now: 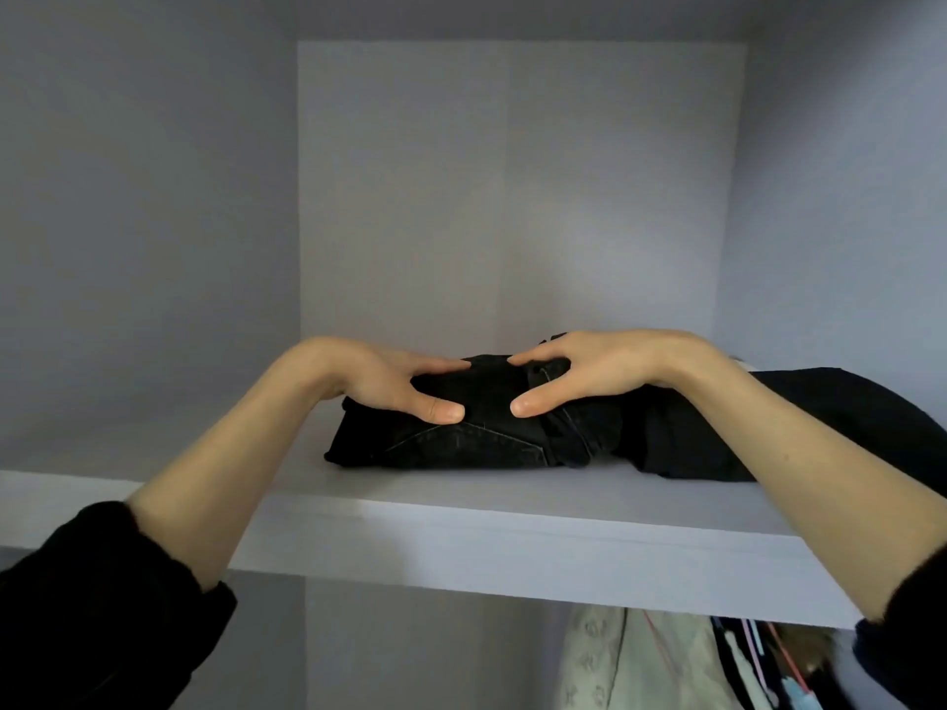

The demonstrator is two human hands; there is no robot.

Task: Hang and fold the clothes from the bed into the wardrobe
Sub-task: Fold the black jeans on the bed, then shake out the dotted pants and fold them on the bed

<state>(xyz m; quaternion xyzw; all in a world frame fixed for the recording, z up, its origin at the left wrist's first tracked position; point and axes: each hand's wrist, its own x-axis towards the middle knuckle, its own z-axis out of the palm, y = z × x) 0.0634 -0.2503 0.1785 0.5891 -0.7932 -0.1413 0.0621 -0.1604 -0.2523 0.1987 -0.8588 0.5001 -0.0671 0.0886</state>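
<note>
The wardrobe (512, 197) fills the view: smooth, flat, pale lilac-grey panels forming one boxy upper compartment with a back wall, two side walls and a ceiling. One shelf (512, 535) of the same matt board runs across it, its thick front edge square-cut and slightly slanted in the view.

On the shelf, towards the middle and right, lies one pair of folded black jeans (476, 433), a thick oblong bundle of coarse denim with visible stitched seams and a pocket line. Just to its right, touching it, is a second dark garment (845, 412), softer and smoother, lying in a low rumpled mound that reaches the right edge of the view.

Two bare forearms come up from two black knitted sleeves (102, 607). The left hand (394, 381) rests on the left top of the jeans, fingers spread narrowly and straight, thumb pressed on the front fold. The right hand (584, 371) mirrors it on the right top, fingers straight and slightly splayed, thumb on the denim. Neither hand curls round the cloth; both press flat.

Below the shelf hang several garments: one pale cream patterned piece (615, 663) and darker ones (758, 668) with pink and blue trims; their number cannot be told.
</note>
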